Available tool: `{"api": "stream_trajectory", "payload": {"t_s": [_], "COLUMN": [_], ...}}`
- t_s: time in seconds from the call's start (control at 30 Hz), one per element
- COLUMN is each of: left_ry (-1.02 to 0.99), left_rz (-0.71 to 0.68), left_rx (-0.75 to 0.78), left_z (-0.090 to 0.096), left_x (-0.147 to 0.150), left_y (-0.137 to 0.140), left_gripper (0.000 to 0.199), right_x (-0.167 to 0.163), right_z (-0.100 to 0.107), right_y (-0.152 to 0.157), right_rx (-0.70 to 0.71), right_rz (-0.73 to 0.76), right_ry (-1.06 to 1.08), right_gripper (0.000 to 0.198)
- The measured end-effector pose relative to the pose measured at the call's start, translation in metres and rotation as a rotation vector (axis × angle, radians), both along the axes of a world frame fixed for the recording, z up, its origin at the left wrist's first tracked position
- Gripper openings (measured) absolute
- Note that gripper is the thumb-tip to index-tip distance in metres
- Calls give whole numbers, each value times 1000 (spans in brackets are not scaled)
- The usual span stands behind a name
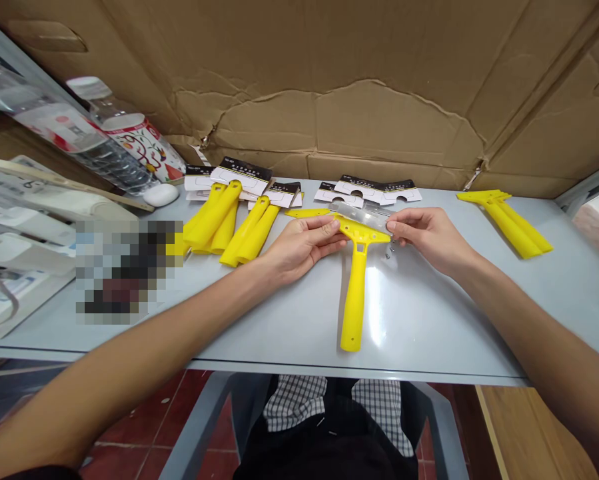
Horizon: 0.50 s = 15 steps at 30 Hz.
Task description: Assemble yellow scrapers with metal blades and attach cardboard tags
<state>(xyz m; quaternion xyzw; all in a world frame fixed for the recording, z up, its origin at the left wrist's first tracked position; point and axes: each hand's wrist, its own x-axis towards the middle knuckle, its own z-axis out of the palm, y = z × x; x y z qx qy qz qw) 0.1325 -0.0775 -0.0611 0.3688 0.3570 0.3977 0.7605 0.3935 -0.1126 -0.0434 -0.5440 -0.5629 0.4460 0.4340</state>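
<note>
A yellow scraper handle (353,293) lies with its wide head away from me and its grip toward the table's front edge. My left hand (302,248) pinches the left end of that head between thumb and fingers. Along the top of the head sits a shiny metal blade (362,215). My right hand (429,235) is closed, its thumb and fingertips pinching the blade's right end. Small screws (390,253) lie just under the right fingertips. A flat yellow strip (306,213) rests behind my left hand.
Yellow handles (252,230) with header cards (242,175) are grouped at the left. More cards (362,187) lie at the back. Two yellow handles (514,223) rest at the right. Bottles (139,143), a white oval object (160,195) and a cardboard wall (329,80) border the table.
</note>
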Motion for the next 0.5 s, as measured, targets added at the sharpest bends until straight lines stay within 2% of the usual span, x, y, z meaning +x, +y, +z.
{"api": "stream_trajectory", "payload": {"t_s": [0.5], "left_ry": [-22], "left_rz": [6], "left_rx": [54], "left_z": [-3], "left_x": [0], "left_y": [-2], "left_gripper": [5], "right_x": [-9], "right_z": [2], "right_y": [-5], "right_rx": [-62], "right_rz": [15], "right_ry": [-56], "right_gripper": [44]}}
